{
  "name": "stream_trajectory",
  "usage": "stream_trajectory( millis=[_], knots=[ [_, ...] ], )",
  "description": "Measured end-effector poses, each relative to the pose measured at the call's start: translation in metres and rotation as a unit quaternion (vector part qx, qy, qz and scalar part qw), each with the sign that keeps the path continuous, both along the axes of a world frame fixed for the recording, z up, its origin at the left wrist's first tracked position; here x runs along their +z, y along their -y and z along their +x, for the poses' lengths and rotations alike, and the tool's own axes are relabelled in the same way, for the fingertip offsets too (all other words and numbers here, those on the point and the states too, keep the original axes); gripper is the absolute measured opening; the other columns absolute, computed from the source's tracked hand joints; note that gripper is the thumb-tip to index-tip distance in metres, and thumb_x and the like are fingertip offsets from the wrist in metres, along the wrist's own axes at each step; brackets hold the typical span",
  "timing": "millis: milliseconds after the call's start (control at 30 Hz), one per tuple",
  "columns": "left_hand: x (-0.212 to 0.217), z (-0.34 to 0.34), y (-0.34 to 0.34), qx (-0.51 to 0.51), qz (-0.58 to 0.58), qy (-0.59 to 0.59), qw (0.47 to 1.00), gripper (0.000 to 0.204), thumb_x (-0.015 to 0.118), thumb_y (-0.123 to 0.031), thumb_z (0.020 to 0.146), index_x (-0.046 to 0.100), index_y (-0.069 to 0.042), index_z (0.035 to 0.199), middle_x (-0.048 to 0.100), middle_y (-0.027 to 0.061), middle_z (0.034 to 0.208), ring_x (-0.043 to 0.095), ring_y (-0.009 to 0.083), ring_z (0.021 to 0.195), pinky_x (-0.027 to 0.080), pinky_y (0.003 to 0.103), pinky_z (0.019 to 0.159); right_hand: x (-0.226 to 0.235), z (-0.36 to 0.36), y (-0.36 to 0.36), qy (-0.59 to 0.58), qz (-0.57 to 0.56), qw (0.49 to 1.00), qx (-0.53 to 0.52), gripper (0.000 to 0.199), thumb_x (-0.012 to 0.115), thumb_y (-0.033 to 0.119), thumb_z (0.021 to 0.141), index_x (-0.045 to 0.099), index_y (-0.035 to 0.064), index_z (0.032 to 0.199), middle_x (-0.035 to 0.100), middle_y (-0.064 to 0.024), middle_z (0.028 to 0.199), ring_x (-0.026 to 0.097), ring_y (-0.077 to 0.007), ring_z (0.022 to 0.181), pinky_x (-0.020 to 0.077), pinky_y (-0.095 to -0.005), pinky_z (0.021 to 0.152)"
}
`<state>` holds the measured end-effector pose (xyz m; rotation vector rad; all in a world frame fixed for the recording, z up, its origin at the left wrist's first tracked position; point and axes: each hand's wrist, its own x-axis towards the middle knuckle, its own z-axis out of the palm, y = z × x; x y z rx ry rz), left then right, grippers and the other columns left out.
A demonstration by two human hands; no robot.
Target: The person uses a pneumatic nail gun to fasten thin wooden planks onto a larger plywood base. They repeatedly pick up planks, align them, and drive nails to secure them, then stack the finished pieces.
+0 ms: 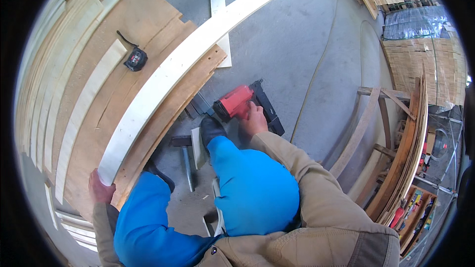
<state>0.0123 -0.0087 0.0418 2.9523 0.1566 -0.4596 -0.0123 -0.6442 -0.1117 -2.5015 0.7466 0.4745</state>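
Note:
My left hand [101, 188] grips the near end of a long pale wooden board [163, 76], its fingers closed around the edge. The board lies along the right side of a wooden worktop [133, 24], its far end sticking out past the corner. To the right, my right hand [255, 119] is wrapped around the handle of a red and black nail gun [236, 101], which is low near the floor beside my foot. A tape measure [136, 59] lies on the worktop, left of the board. A hammer [186, 160] stands near my feet, head up.
Several pale strips [64, 69] lie along the worktop's left side. Another board [217, 0] lies on the floor beyond. A hose [321, 64] crosses the grey floor. At right are a wooden frame [356, 128], a wrapped wood stack [420, 64] and a toolbox [415, 212].

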Motion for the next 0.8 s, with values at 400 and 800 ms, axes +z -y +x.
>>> stream_trajectory(
  millis=[400,800],
  knots=[
    [0.189,-0.005,0.036,-0.032,-0.137,-0.103,0.985,0.088,0.088,-0.025,0.053,0.065,0.0,0.134,0.074,0.0219,0.116,0.073,0.0359,0.105,0.057,0.044,0.093,0.105,0.003,-0.001,0.073,0.157,0.984,-0.051,0.063,0.085,0.024,0.08,0.064,-0.0021,0.134,0.074,-0.024,0.12,0.071,-0.0382,0.113,0.0561,-0.0446,0.099],
    [0.297,-0.019,0.124,-0.001,-0.374,-0.185,0.909,0.072,0.078,-0.017,0.086,0.055,-0.001,0.152,0.069,0.0148,0.131,0.068,0.0223,0.11,0.054,0.034,0.097,0.305,0.017,0.003,0.299,0.38,0.872,-0.083,0.053,0.075,0.007,0.092,0.056,-0.0092,0.139,0.071,-0.0112,0.098,0.068,-0.0144,0.08,0.0559,-0.03,0.066]
  ],
)
